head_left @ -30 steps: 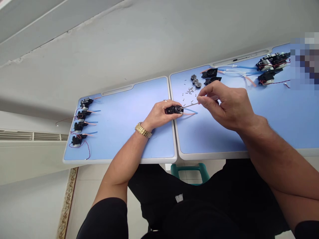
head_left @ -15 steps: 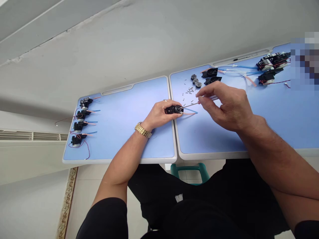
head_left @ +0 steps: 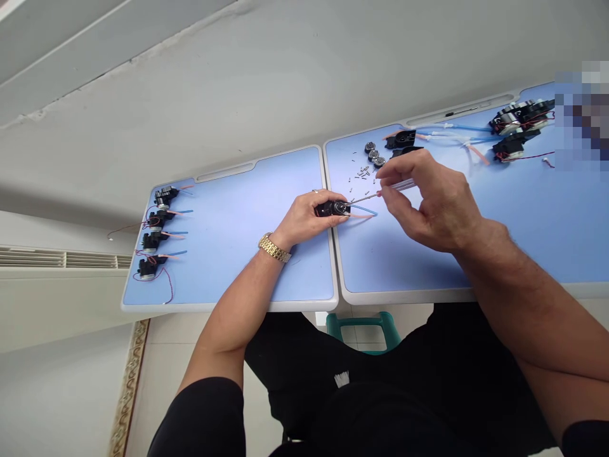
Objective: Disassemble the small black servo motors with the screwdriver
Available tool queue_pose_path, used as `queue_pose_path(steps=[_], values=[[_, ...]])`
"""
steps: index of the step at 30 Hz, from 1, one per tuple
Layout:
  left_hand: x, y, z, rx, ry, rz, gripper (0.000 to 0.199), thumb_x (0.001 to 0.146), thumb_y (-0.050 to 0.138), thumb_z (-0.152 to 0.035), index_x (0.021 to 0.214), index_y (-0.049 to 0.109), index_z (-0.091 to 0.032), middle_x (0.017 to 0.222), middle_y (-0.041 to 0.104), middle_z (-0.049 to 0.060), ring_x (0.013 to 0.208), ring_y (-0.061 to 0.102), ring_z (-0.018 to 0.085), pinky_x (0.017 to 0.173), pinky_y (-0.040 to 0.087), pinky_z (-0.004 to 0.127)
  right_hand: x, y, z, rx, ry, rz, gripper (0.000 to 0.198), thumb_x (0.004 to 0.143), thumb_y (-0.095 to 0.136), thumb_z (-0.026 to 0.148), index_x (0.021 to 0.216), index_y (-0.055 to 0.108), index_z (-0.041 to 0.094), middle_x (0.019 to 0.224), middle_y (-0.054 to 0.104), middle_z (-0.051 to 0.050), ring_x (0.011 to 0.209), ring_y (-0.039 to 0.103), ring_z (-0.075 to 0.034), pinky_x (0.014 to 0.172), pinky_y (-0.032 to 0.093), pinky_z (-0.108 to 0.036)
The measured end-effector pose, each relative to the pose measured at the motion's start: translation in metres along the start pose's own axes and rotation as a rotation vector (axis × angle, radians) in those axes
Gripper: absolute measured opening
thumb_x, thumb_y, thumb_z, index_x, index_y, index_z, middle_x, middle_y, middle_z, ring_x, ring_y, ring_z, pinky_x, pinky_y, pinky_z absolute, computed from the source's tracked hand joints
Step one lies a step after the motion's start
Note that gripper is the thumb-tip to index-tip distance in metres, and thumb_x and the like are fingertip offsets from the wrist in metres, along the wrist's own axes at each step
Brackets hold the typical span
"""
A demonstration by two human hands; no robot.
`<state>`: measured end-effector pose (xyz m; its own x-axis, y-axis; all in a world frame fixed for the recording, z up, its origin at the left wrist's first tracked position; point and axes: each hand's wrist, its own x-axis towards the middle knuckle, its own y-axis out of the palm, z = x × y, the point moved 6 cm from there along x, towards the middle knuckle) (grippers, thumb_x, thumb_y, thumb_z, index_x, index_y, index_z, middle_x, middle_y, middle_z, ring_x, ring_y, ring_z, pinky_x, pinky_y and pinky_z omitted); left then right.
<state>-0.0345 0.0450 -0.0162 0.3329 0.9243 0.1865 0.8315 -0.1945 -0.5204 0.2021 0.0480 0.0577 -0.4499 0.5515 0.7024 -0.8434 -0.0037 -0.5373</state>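
Near the seam between two blue tables, my left hand [head_left: 304, 219] grips a small black pump-like assembly [head_left: 333, 209]. Blue and orange tubes [head_left: 364, 210] stick out from its right side. My right hand [head_left: 428, 203] pinches a screwdriver [head_left: 368, 197] with a clear handle, its thin shaft slanting down to the left. The tip meets the right end of the assembly, by a round part; the exact contact point is too small to make out. Beyond the shaft lie several loose screws [head_left: 364, 172] and three round black-and-silver parts [head_left: 373, 155].
Several black assemblies with tubes and thin wires [head_left: 153, 240] line the left table's edge. Black housings [head_left: 404, 138] lie behind my right hand, with more assemblies [head_left: 518, 130] farther right. A pen-like tool [head_left: 461, 111] rests in the back groove. A green stool [head_left: 364, 330] stands below.
My right hand and the screwdriver have shifted very slightly, to the right. My left hand keeps its grip on the black assembly in the same place.
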Motion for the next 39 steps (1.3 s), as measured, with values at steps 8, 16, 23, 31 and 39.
queue_pose_path(steps=[8,16,23,31,39], values=[[-0.001,0.000,0.001,0.054,-0.016,0.006,0.036,0.098,0.092,-0.050,0.126,0.088,-0.027,0.121,0.088,0.007,0.108,0.079,0.024,0.102,0.063,0.041,-0.002,0.001,-0.015,-0.065,0.171,0.008,0.018,0.114,0.069,0.049,0.105,0.072,0.033,0.087,0.081,-0.002,0.074,0.078,-0.027,0.066,0.064,-0.044],[0.000,0.000,0.000,0.039,0.004,0.005,0.034,0.098,0.093,-0.047,0.125,0.088,-0.026,0.121,0.088,0.008,0.108,0.080,0.023,0.103,0.063,0.041,0.002,-0.001,0.001,0.025,0.037,0.035,0.027,0.107,0.067,0.022,0.133,0.068,0.029,0.116,0.082,-0.008,0.102,0.085,-0.027,0.084,0.071,-0.042],[0.000,0.000,-0.001,0.058,-0.026,0.007,0.036,0.098,0.093,-0.050,0.125,0.088,-0.027,0.121,0.088,0.007,0.108,0.079,0.024,0.102,0.063,0.042,-0.001,0.000,-0.009,-0.007,0.089,0.006,0.007,0.111,0.068,0.028,0.114,0.074,0.030,0.097,0.081,-0.003,0.081,0.080,-0.025,0.075,0.066,-0.042],[-0.001,0.000,-0.001,0.011,0.010,0.004,0.035,0.098,0.093,-0.047,0.125,0.088,-0.026,0.122,0.088,0.008,0.109,0.079,0.023,0.103,0.062,0.040,-0.002,-0.001,-0.011,0.013,0.114,0.037,0.016,0.109,0.075,0.039,0.124,0.074,0.032,0.105,0.082,-0.004,0.089,0.082,-0.028,0.080,0.068,-0.044],[-0.001,0.000,0.000,0.050,-0.011,0.006,0.036,0.099,0.093,-0.048,0.127,0.088,-0.026,0.121,0.088,0.008,0.108,0.079,0.023,0.101,0.062,0.039,0.000,-0.002,-0.001,-0.001,-0.001,0.029,0.023,0.109,0.063,0.018,0.128,0.072,0.026,0.116,0.083,-0.008,0.099,0.083,-0.025,0.086,0.068,-0.040]])
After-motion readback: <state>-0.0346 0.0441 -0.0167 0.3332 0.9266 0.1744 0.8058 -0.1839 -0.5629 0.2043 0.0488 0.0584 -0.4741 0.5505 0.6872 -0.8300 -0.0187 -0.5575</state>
